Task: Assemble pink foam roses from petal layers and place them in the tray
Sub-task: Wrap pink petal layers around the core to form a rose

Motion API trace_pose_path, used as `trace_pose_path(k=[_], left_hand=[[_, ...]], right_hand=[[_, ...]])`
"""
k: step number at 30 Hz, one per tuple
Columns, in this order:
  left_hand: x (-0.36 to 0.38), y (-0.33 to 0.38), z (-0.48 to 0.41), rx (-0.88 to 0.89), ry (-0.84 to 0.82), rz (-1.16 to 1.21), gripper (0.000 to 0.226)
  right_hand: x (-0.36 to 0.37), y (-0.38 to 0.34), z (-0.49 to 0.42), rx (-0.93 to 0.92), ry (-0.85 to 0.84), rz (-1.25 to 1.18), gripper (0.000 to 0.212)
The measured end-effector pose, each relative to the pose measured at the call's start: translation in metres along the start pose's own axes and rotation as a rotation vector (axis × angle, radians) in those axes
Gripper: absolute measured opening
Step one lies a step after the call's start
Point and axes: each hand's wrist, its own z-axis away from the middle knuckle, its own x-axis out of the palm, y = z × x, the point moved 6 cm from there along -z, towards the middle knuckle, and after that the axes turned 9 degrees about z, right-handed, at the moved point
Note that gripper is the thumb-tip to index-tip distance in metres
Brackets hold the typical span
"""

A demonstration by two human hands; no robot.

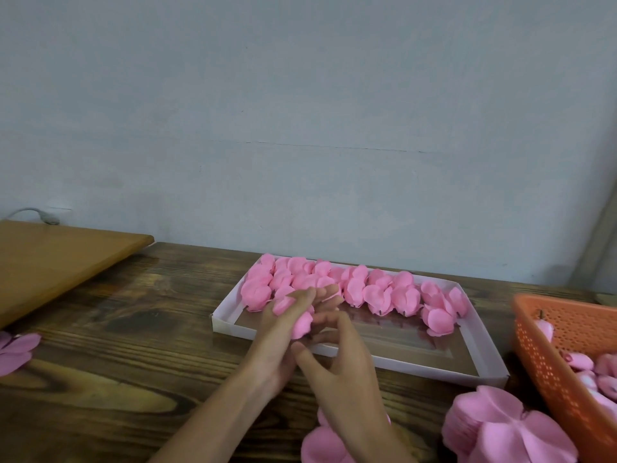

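your left hand (280, 332) cups the rose (300, 324) in half-curled fingers at frame centre, over the lower left corner of the tray (434, 370), probably to keep its petals closed. your right hand (337, 359) curls loosely beside it; i cannot tell whether it pinches.

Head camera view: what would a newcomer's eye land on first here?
Rows of pink foam roses fill the far side of the white tray, mid-table. In front, the left hand and right hand hold another rose over the tray's near-left edge. An orange basket sits at right.
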Motion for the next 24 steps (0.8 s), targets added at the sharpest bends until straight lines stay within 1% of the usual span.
trace_pose_path(k=[3,5,8,10,11,13,15,16,20,22,24], left_hand=[[0.003,-0.002,0.000,-0.028,-0.065,0.032,0.035],[0.006,-0.005,0.001,-0.066,-0.111,0.029,0.044],[0.010,-0.009,0.003,-0.102,-0.163,0.017,0.052],[0.010,-0.012,0.003,-0.096,-0.163,0.032,0.052],[0.010,-0.012,0.003,-0.087,-0.155,0.034,0.048],[0.011,-0.014,0.002,-0.075,-0.138,0.039,0.039],[0.011,-0.014,0.002,-0.074,-0.134,0.043,0.037],[0.011,-0.015,0.003,-0.079,-0.133,0.048,0.037],[0.008,-0.016,0.004,-0.097,-0.078,0.048,0.032],[0.006,-0.017,0.004,-0.088,-0.044,0.023,0.030],[0.005,-0.015,0.004,-0.062,-0.018,0.011,0.031]], right_hand=[[-0.002,0.003,-0.006,0.012,0.031,-0.123,0.037],[-0.006,0.008,-0.011,0.052,0.059,-0.211,0.033],[-0.012,0.013,-0.019,0.056,0.030,-0.219,0.026],[-0.016,0.014,-0.021,0.049,0.025,-0.188,0.026],[-0.017,0.015,-0.021,0.050,0.025,-0.167,0.025],[-0.017,0.017,-0.021,0.042,0.022,-0.107,0.018],[-0.017,0.017,-0.020,0.023,0.035,-0.036,0.011],[-0.018,0.016,-0.019,0.008,0.052,-0.005,0.011],[-0.020,0.007,-0.014,-0.117,0.153,0.178,0.020],[-0.021,0.002,-0.011,-0.174,0.189,0.271,0.018],[-0.022,-0.001,-0.010,-0.209,0.188,0.301,0.014]])
